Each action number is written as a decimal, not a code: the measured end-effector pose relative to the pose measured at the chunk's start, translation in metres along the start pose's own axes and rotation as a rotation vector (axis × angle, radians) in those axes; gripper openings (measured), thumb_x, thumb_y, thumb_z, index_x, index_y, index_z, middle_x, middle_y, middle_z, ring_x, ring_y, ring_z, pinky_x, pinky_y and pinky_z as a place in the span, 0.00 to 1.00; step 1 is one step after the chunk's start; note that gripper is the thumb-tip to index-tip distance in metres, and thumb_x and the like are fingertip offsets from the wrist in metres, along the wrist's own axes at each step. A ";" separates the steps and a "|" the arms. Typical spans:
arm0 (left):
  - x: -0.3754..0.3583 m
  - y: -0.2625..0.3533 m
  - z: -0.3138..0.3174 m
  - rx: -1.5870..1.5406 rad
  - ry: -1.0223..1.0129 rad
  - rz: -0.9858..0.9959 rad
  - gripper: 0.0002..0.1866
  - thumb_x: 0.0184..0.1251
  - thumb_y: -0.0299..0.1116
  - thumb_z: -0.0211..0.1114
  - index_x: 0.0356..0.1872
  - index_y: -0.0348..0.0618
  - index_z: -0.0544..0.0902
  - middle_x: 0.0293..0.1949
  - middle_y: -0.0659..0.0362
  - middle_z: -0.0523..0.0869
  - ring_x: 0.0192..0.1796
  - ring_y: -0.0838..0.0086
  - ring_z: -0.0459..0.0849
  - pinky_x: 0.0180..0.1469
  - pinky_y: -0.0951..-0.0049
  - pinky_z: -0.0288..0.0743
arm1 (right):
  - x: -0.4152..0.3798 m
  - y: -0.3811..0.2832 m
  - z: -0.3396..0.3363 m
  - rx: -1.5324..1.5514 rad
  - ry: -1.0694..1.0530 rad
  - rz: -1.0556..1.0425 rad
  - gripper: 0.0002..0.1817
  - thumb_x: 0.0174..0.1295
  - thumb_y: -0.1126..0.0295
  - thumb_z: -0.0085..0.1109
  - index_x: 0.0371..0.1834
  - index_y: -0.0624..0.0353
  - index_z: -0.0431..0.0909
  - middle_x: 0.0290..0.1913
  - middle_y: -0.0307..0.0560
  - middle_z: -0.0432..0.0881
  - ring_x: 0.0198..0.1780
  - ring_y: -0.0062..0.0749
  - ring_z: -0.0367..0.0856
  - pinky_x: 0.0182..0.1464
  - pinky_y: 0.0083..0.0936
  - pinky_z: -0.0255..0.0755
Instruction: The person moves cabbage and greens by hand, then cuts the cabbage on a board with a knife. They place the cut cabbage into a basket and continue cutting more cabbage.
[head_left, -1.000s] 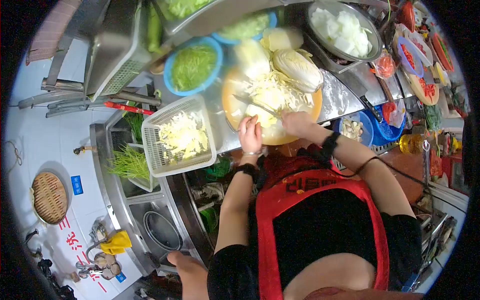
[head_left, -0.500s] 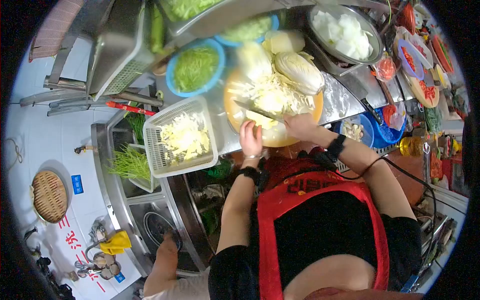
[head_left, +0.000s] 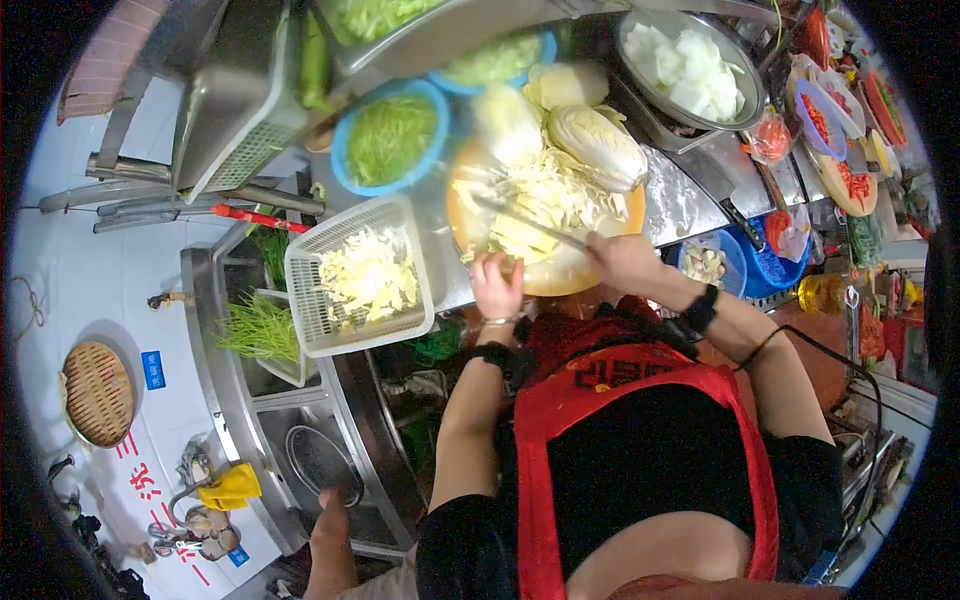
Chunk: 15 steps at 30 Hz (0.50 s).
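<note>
My left hand [head_left: 497,284] presses on a pale piece of napa cabbage [head_left: 521,240] at the near edge of the round orange cutting board [head_left: 556,277]. My right hand [head_left: 625,262] grips the handle of a long knife [head_left: 530,224], whose blade lies slanted across the board over the cabbage. A heap of sliced cabbage [head_left: 548,188] covers the board's middle. Two whole cabbage pieces [head_left: 600,146] rest at the board's far side.
A white slotted basket [head_left: 313,318] with chopped cabbage stands left of the board. Behind are a blue bowl of green shreds [head_left: 390,135] and a metal bowl of white chunks [head_left: 690,64]. Green stalks [head_left: 258,326] lie in the sink. Another person's hand [head_left: 331,530] is at the lower sink.
My right hand drew back toward my body and rightwards with the knife. My left hand slid nearer on the cabbage. The other person's hand shifted left at the sink.
</note>
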<state>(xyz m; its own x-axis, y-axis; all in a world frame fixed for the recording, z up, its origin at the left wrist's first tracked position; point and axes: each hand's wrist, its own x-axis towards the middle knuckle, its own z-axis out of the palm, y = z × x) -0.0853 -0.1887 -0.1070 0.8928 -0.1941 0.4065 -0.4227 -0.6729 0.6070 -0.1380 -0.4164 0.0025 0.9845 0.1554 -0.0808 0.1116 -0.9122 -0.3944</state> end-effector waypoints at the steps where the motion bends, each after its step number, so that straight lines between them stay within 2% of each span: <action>1: 0.005 0.006 -0.006 0.064 0.015 0.014 0.26 0.45 0.40 0.72 0.46 0.41 0.74 0.53 0.47 0.70 0.54 0.54 0.70 0.52 0.59 0.66 | -0.010 0.013 -0.006 -0.024 0.043 0.015 0.10 0.58 0.63 0.46 0.36 0.58 0.68 0.17 0.51 0.76 0.20 0.48 0.77 0.23 0.43 0.70; 2: 0.015 0.016 -0.013 0.061 0.015 0.013 0.26 0.45 0.40 0.72 0.46 0.41 0.74 0.53 0.47 0.70 0.54 0.54 0.70 0.52 0.59 0.66 | -0.019 0.025 -0.011 -0.047 0.087 0.030 0.10 0.58 0.63 0.47 0.36 0.58 0.68 0.17 0.51 0.76 0.20 0.49 0.77 0.23 0.43 0.70; 4: 0.042 0.030 -0.019 0.230 -0.172 0.096 0.40 0.37 0.45 0.75 0.56 0.46 0.69 0.59 0.46 0.62 0.60 0.51 0.63 0.58 0.56 0.63 | -0.029 0.042 -0.025 -0.122 0.042 0.107 0.10 0.58 0.64 0.47 0.36 0.58 0.68 0.18 0.51 0.77 0.21 0.49 0.78 0.24 0.43 0.70; 5: 0.049 0.030 -0.013 0.227 -0.174 0.100 0.40 0.37 0.45 0.75 0.56 0.46 0.69 0.59 0.46 0.62 0.60 0.51 0.63 0.58 0.56 0.63 | -0.031 0.046 -0.028 -0.193 -0.003 0.186 0.10 0.57 0.64 0.47 0.36 0.58 0.68 0.19 0.52 0.77 0.22 0.49 0.78 0.24 0.44 0.70; 7: 0.065 0.029 0.001 0.226 -0.307 0.207 0.46 0.33 0.44 0.77 0.61 0.50 0.65 0.60 0.47 0.61 0.62 0.51 0.61 0.62 0.58 0.61 | -0.029 0.052 -0.013 -0.165 -0.013 0.185 0.09 0.57 0.65 0.48 0.35 0.59 0.68 0.18 0.54 0.76 0.22 0.50 0.77 0.24 0.45 0.70; 8: 0.070 0.027 0.011 0.221 -0.309 0.215 0.46 0.33 0.44 0.77 0.61 0.50 0.65 0.60 0.47 0.61 0.62 0.51 0.61 0.62 0.58 0.61 | -0.027 0.054 -0.004 -0.137 -0.028 0.176 0.09 0.57 0.65 0.48 0.34 0.59 0.68 0.18 0.56 0.75 0.21 0.51 0.77 0.24 0.46 0.69; 10: 0.074 0.027 0.028 -0.043 -0.271 0.075 0.45 0.32 0.37 0.77 0.59 0.51 0.67 0.59 0.48 0.62 0.62 0.52 0.62 0.61 0.60 0.62 | -0.019 0.050 0.012 -0.079 -0.060 0.220 0.09 0.57 0.65 0.47 0.32 0.60 0.68 0.18 0.58 0.75 0.23 0.53 0.77 0.25 0.46 0.69; 11: 0.074 0.028 0.031 -0.044 -0.276 0.080 0.45 0.32 0.37 0.77 0.59 0.51 0.67 0.59 0.48 0.62 0.62 0.52 0.62 0.61 0.60 0.62 | -0.017 0.048 0.016 -0.017 -0.033 0.196 0.10 0.57 0.65 0.48 0.32 0.60 0.68 0.18 0.58 0.75 0.23 0.53 0.76 0.26 0.46 0.70; 12: 0.075 0.029 0.035 -0.121 -0.249 0.051 0.43 0.31 0.33 0.77 0.58 0.51 0.68 0.58 0.48 0.63 0.61 0.53 0.63 0.61 0.61 0.64 | -0.016 0.046 0.018 0.045 -0.002 0.170 0.10 0.57 0.64 0.48 0.31 0.61 0.67 0.19 0.59 0.75 0.23 0.54 0.76 0.26 0.46 0.70; 13: 0.078 0.031 0.037 -0.198 -0.219 0.021 0.42 0.30 0.29 0.76 0.56 0.51 0.69 0.58 0.48 0.63 0.61 0.54 0.63 0.60 0.62 0.65 | -0.016 0.045 0.019 0.074 -0.022 0.211 0.11 0.57 0.63 0.48 0.32 0.61 0.67 0.19 0.60 0.75 0.24 0.56 0.76 0.28 0.46 0.70; 15: 0.078 0.037 0.042 -0.218 -0.181 0.043 0.40 0.29 0.26 0.75 0.55 0.51 0.71 0.57 0.48 0.64 0.61 0.54 0.64 0.60 0.63 0.65 | -0.024 0.042 0.013 0.087 -0.020 0.224 0.10 0.56 0.63 0.48 0.33 0.60 0.68 0.20 0.59 0.75 0.25 0.56 0.76 0.28 0.47 0.70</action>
<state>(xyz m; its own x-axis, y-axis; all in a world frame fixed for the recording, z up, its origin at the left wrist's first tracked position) -0.0245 -0.2591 -0.0810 0.8783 -0.3567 0.3182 -0.4667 -0.4962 0.7321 -0.1589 -0.4534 -0.0242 0.9804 -0.0387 -0.1929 -0.1221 -0.8887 -0.4420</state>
